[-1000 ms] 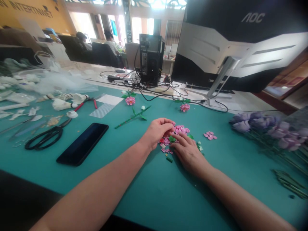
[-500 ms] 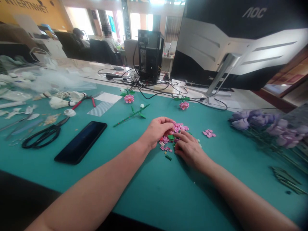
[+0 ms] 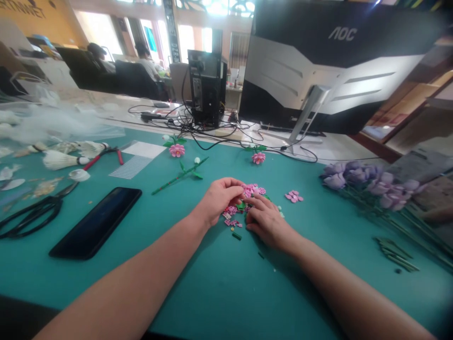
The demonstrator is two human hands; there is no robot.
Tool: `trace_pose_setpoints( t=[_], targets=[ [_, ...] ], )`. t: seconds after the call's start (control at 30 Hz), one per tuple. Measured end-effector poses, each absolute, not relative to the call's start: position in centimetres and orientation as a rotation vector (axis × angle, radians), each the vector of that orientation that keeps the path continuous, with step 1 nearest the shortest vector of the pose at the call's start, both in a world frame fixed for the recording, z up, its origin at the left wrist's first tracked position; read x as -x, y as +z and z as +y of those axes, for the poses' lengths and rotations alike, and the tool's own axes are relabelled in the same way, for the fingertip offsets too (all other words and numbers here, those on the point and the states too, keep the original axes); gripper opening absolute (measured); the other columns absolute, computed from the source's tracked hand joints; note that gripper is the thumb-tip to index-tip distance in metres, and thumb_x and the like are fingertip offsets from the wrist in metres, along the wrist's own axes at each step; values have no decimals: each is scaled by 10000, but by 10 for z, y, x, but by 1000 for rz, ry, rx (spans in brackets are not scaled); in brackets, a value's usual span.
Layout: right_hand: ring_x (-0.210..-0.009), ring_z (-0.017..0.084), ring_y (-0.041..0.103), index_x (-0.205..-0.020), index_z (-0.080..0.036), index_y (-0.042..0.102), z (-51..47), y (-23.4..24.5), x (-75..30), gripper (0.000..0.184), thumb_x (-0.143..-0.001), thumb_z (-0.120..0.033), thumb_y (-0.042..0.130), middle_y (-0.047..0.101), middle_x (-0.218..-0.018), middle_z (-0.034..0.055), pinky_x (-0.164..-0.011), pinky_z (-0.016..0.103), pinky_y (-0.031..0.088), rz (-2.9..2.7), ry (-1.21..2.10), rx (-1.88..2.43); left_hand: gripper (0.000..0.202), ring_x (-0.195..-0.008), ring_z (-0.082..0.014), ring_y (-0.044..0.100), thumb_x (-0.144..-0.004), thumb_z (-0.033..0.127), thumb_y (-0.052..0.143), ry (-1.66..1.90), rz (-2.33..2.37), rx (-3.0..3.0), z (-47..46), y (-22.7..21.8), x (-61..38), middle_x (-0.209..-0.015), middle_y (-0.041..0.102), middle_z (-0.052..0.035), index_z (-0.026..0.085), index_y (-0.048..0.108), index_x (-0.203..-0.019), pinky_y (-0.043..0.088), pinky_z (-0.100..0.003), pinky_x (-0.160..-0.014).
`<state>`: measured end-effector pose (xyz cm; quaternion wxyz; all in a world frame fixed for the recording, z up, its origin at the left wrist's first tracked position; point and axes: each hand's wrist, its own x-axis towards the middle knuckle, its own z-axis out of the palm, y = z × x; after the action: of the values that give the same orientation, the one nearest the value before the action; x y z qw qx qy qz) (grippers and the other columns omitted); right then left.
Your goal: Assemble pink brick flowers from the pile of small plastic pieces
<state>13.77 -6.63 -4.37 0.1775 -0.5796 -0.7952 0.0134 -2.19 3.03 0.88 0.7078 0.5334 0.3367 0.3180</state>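
Pink toy-brick pieces [image 3: 253, 191] lie heaped on the teal mat [image 3: 212, 283], seen from our head camera. Our left hand [image 3: 220, 199] curls over them; we cannot tell whether it grips any. Our right hand [image 3: 266, 222] rests flat and loose, touching the heap.

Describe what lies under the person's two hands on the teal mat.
A pile of small pink pieces with green bits shows between the left hand and right hand. What the palms cover is hidden.

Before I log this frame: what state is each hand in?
Left hand: fingers curled over the pink pieces, grip cannot be told.
Right hand: open, flat, touching the pieces.
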Motion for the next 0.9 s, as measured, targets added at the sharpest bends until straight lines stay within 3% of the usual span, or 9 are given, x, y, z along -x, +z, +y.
trace_pose_setpoints(
  t=[0.3, 0.5, 0.63, 0.7, 0.8, 0.9],
  targets=[
    [-1356, 321, 284, -864, -194, 597, -69, -36, -129, 54, -876, -217, 551, 488, -1368, 94, -1071, 552, 291, -2341, -162, 1677, 80, -532, -61, 544, -749, 144, 619, 701, 753, -1188, 30, 10, 22, -667, 626, -14, 119, 614, -825, 458, -194, -563],
    [-1282, 296, 385, -879, -193, 595, -69, -30, -126, 81, -903, -216, 521, 560, -1284, 92, -1085, 525, 271, -2367, -280, 1601, 76, -525, -60, 533, -748, 124, 610, 716, 749, -1175, 28, 14, 23, -663, 616, -15, 112, 606, -823, 446, -186, -536],
    [-1134, 265, 498, -870, -184, 561, -69, -28, -128, 115, -930, -205, 465, 619, -1161, 98, -971, 451, 367, -2285, -243, 1567, 75, -514, -59, 525, -748, 131, 612, 735, 744, -1181, 30, 12, 23, -650, 612, -15, 115, 614, -821, 437, -184, -518],
    [-961, 230, 559, -844, -182, 539, -70, -28, -130, 147, -938, -186, 426, 653, -998, 86, -862, 403, 408, -2223, -183, 1593, 71, -515, -59, 529, -751, 133, 607, 744, 734, -1181, 32, 11, 23, -646, 614, -15, 118, 620, -819, 441, -184, -524],
    [-715, 190, 538, -795, -181, 521, -71, -30, -133, 189, -932, -181, 390, 617, -761, 54, -698, 350, 413, -2086, -102, 1696, 74, -531, -63, 547, -747, 139, 612, 751, 708, -1190, 33, 8, 23, -664, 627, -17, 126, 630, -818, 456, -190, -547],
    [-691, 174, 535, -831, -186, 555, -75, -26, -134, 134, -902, -212, 444, 613, -764, 39, -650, 317, 414, -1880, 98, 1767, 69, -538, -71, 559, -750, 150, 611, 757, 708, -1218, 35, 6, 23, -675, 634, -18, 131, 633, -813, 461, -199, -549]
  ],
)
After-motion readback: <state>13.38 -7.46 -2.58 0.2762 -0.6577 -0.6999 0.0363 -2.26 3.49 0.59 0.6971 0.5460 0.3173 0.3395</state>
